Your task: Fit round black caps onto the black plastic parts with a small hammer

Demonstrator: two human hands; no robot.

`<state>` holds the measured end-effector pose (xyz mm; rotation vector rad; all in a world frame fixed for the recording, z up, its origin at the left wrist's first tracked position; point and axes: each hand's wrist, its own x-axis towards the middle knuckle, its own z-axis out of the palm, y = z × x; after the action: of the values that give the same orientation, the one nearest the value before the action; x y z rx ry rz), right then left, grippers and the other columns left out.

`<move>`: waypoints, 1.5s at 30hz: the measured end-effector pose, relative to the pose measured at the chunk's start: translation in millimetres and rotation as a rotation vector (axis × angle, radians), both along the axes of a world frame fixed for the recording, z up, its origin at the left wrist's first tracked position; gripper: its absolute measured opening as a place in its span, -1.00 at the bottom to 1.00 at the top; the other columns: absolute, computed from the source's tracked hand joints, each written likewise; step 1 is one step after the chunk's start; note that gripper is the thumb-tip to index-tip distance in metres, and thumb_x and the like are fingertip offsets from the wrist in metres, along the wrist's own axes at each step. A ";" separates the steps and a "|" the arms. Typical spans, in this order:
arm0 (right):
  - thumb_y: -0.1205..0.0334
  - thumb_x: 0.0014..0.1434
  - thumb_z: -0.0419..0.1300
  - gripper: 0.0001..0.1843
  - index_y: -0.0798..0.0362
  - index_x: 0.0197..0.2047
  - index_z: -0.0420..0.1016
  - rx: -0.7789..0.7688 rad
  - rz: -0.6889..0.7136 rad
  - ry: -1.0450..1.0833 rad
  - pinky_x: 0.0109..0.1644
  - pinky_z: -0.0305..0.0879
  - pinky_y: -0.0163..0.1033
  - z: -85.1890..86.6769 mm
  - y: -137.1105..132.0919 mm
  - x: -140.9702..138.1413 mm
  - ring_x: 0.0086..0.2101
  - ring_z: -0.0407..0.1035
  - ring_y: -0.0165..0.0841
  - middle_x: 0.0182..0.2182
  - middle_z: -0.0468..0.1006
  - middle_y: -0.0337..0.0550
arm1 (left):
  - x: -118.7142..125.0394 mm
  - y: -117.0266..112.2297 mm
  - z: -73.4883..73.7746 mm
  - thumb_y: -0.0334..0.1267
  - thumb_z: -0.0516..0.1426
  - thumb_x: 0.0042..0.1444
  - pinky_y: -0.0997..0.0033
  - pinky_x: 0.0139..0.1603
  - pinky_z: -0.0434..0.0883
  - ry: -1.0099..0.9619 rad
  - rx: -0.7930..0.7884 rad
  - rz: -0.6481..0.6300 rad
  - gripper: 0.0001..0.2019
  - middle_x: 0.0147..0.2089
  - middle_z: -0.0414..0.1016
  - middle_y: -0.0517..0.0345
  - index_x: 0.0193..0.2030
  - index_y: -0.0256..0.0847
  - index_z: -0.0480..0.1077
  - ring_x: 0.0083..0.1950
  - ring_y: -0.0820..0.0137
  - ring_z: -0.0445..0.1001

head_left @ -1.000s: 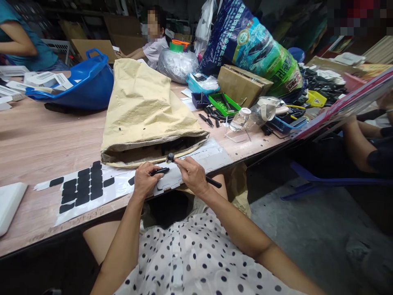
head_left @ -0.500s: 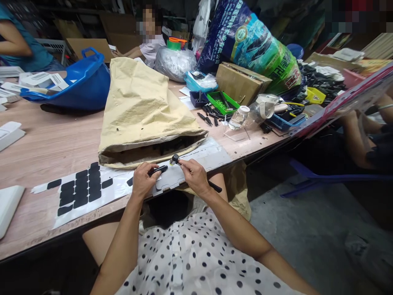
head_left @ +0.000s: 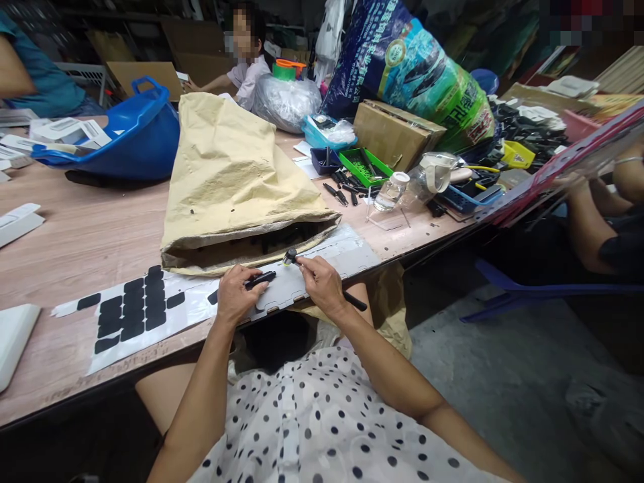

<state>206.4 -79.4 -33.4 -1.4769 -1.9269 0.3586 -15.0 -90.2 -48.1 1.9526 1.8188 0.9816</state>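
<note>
My left hand, fingers closed, pinches a slim black pen-like piece against the grey-white board at the table's front edge. In my closed right hand is a small hammer. Its head is apart from the black piece, a little beyond and to the right of it. The dark handle end sticks out below my right wrist. Just behind both hands lies a tan sack, its mouth towards me, with dark items inside that I cannot make out.
A sheet with several black stickers lies at left. Behind it stands a blue basin holding white boxes. Further right are a green tray, loose black parts, a clear bottle and a carton. Other people sit around the table.
My right hand and the hammer have shifted slightly right and away from the black piece. My left hand stays nearly still, gripping the same piece.
</note>
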 end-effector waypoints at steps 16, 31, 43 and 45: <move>0.31 0.30 0.16 -0.69 -0.12 0.03 0.63 0.142 0.009 -0.320 -0.16 0.14 -0.23 -15.0 31.6 13.4 -0.23 0.29 -0.25 -0.27 0.48 -0.10 | 11.5 -28.6 21.9 -0.13 0.13 0.20 0.32 -0.18 0.44 -0.184 0.066 -0.131 -0.80 -0.28 0.56 0.14 -0.19 -0.11 0.55 -0.22 0.29 0.50; 0.30 0.30 0.17 -0.70 -0.11 0.03 0.62 0.110 -0.004 -0.347 -0.16 0.12 -0.20 -9.0 28.3 7.6 -0.21 0.29 -0.22 -0.24 0.50 -0.08 | 56.7 -85.4 -32.6 -0.38 0.23 -0.01 0.29 -0.45 0.38 0.125 -0.484 -0.336 -0.82 -0.41 0.62 0.10 -0.24 -0.12 0.57 -0.38 0.12 0.61; 0.27 0.31 0.17 -0.71 -0.11 0.04 0.62 0.174 -0.002 -0.362 -0.17 0.11 -0.19 -16.7 30.5 7.7 -0.22 0.27 -0.22 -0.26 0.48 -0.08 | 62.5 65.9 51.9 -0.21 0.13 0.15 0.26 -0.03 0.44 0.039 -0.137 0.143 -0.71 -0.22 0.64 -0.02 -0.07 -0.21 0.60 -0.11 0.16 0.57; 0.26 0.30 0.18 -0.71 -0.12 0.04 0.61 0.174 -0.002 -0.357 -0.17 0.12 -0.19 -17.2 30.9 7.7 -0.22 0.27 -0.22 -0.26 0.48 -0.09 | 67.3 82.9 46.7 -0.22 0.15 0.17 0.21 -0.01 0.44 0.125 -0.214 0.177 -0.68 -0.19 0.65 -0.07 0.01 -0.18 0.59 -0.05 0.09 0.58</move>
<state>214.1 -48.5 -50.6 -1.5028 -2.1680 -0.0816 52.4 -7.3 -1.4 1.7836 2.1003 0.6914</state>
